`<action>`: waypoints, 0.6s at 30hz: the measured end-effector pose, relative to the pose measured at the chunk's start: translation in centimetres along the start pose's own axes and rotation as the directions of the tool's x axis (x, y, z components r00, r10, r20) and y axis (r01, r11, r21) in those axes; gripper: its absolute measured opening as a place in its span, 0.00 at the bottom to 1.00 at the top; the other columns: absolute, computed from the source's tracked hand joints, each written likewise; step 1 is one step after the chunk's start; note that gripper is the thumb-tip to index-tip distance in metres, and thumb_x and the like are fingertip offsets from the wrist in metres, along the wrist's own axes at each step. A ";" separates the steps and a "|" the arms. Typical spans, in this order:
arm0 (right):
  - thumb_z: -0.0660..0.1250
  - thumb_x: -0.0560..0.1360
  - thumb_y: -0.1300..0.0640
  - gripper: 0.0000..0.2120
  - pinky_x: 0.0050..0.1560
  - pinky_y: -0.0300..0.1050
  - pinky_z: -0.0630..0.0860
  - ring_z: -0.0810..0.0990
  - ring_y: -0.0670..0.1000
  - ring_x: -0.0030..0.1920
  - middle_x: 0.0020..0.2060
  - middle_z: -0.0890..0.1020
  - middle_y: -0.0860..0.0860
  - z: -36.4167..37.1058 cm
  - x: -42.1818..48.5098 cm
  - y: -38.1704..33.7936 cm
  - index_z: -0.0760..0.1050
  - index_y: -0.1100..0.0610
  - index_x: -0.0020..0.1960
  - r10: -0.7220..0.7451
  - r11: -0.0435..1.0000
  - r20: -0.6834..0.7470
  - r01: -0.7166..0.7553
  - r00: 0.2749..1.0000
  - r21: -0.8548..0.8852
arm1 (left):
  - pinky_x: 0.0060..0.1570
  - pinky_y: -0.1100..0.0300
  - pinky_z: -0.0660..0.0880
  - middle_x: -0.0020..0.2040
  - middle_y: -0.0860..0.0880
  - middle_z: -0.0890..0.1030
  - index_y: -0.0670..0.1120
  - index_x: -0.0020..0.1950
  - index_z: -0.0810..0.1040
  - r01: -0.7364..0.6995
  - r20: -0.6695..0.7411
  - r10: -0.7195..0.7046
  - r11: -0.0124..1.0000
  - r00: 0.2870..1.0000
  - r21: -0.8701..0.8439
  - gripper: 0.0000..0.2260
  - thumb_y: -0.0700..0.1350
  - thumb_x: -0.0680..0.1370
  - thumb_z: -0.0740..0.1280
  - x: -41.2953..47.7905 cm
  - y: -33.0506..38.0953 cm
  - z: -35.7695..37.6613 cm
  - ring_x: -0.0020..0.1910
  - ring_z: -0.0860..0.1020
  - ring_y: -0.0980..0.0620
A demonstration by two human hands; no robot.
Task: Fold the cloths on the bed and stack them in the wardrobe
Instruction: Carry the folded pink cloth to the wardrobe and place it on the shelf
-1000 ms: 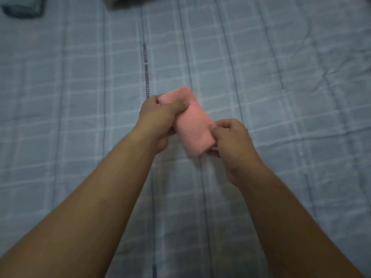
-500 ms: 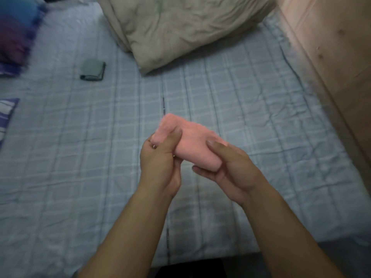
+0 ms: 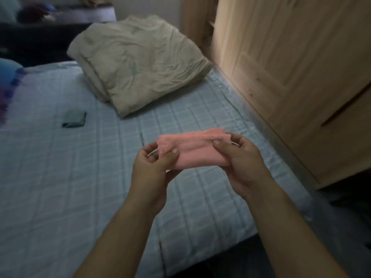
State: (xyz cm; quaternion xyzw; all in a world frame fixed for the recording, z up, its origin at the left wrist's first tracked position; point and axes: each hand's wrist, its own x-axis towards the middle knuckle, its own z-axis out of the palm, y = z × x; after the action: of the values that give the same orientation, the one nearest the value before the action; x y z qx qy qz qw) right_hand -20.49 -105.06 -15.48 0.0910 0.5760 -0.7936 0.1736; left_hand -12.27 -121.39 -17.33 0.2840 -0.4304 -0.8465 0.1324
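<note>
A small pink cloth [image 3: 197,150], folded into a thick rectangle, hangs in the air above the bed [image 3: 60,187]. My left hand [image 3: 153,171] pinches its left end with thumb on top. My right hand [image 3: 244,163] grips its right end the same way. The cloth lies level between the two hands, lifted clear of the pale blue checked bedspread. The light wooden wardrobe [image 3: 297,77] stands to the right of the bed, its panelled door filling the upper right of the view.
A crumpled beige duvet [image 3: 138,65] is heaped at the far end of the bed. A small dark green folded item [image 3: 74,119] lies on the bedspread at the left. Blue and purple fabric [image 3: 8,83] shows at the left edge. Dark floor lies below the bed's near edge.
The view has lifted and swung right, bringing the wardrobe into sight. The pink cloth has turned from slanted to level, and both hands have shifted to its two ends.
</note>
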 end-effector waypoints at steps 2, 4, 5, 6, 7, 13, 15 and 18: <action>0.73 0.74 0.67 0.17 0.44 0.45 0.82 0.87 0.49 0.44 0.47 0.86 0.55 -1.2 -1.4 -1.3 0.76 0.62 0.62 -0.036 0.999 -0.025 0.036 0.999 0.005 | 0.47 0.50 0.84 0.58 0.43 0.85 0.44 0.67 0.72 0.026 0.083 -0.030 0.999 0.996 0.048 0.27 0.35 0.71 0.78 -1.2 0.1 1.4 0.54 0.86 0.47; 0.73 0.75 0.67 0.16 0.42 0.44 0.82 0.86 0.48 0.42 0.45 0.87 0.54 -2.7 -2.7 -2.8 0.76 0.62 0.61 -0.078 0.996 -0.044 0.079 0.996 0.031 | 0.47 0.49 0.84 0.60 0.43 0.85 0.43 0.68 0.73 0.030 0.157 -0.050 0.991 0.986 0.131 0.33 0.39 0.66 0.82 -2.3 0.2 3.3 0.54 0.87 0.47; 0.72 0.75 0.67 0.15 0.41 0.43 0.82 0.86 0.48 0.41 0.43 0.87 0.53 -3.5 -3.3 -3.5 0.75 0.62 0.60 -0.093 0.994 -0.059 0.097 0.994 0.051 | 0.47 0.49 0.84 0.60 0.43 0.84 0.43 0.68 0.73 0.024 0.188 -0.058 0.983 0.980 0.180 0.35 0.40 0.64 0.83 -2.9 0.2 4.3 0.54 0.87 0.47; 0.72 0.75 0.68 0.15 0.40 0.42 0.82 0.86 0.48 0.41 0.43 0.86 0.53 -4.5 -3.9 -4.2 0.75 0.62 0.60 -0.111 0.991 -0.073 0.116 0.991 0.070 | 0.48 0.49 0.84 0.61 0.43 0.84 0.43 0.67 0.74 0.014 0.222 -0.064 0.976 0.973 0.219 0.35 0.40 0.64 0.84 -3.4 0.1 5.5 0.54 0.87 0.46; 0.72 0.74 0.67 0.16 0.40 0.42 0.82 0.86 0.48 0.42 0.43 0.86 0.54 -5.4 -4.4 -4.8 0.75 0.63 0.61 -0.122 0.988 -0.084 0.130 0.989 0.088 | 0.48 0.49 0.84 0.60 0.42 0.84 0.42 0.66 0.74 0.000 0.249 -0.064 0.969 0.966 0.248 0.34 0.39 0.64 0.84 -3.9 -0.1 6.6 0.54 0.86 0.45; 0.72 0.74 0.67 0.21 0.44 0.43 0.83 0.86 0.52 0.47 0.52 0.85 0.61 -13.3 -6.3 -8.7 0.73 0.69 0.66 -0.179 0.964 -0.112 0.197 0.977 0.179 | 0.45 0.55 0.82 0.57 0.41 0.86 0.40 0.65 0.77 -0.093 0.403 -0.058 0.933 0.913 0.346 0.27 0.35 0.68 0.80 -6.0 -2.6 14.8 0.53 0.87 0.44; 0.73 0.74 0.65 0.22 0.48 0.43 0.83 0.85 0.56 0.55 0.57 0.84 0.64 -16.7 -6.6 -10.1 0.74 0.71 0.65 -0.188 0.953 -0.100 0.207 0.977 0.223 | 0.46 0.56 0.82 0.57 0.41 0.86 0.40 0.65 0.77 -0.109 0.446 -0.068 0.927 0.893 0.359 0.26 0.34 0.69 0.79 -6.9 -3.9 18.0 0.53 0.87 0.44; 0.74 0.70 0.62 0.24 0.53 0.43 0.82 0.83 0.58 0.61 0.59 0.84 0.63 -22.2 -7.1 -12.5 0.77 0.69 0.64 -0.209 0.939 -0.050 0.215 0.977 0.270 | 0.46 0.57 0.82 0.55 0.41 0.87 0.39 0.64 0.79 -0.114 0.499 -0.090 0.924 0.862 0.365 0.23 0.33 0.70 0.78 -9.0 -6.7 23.3 0.53 0.87 0.45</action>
State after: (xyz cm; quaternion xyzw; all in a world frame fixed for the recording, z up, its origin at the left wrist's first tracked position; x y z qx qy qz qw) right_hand -19.94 -79.44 -9.09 0.0597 0.4688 -0.8787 0.0671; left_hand -18.77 -97.99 -8.54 0.0691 -0.6083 -0.7898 -0.0378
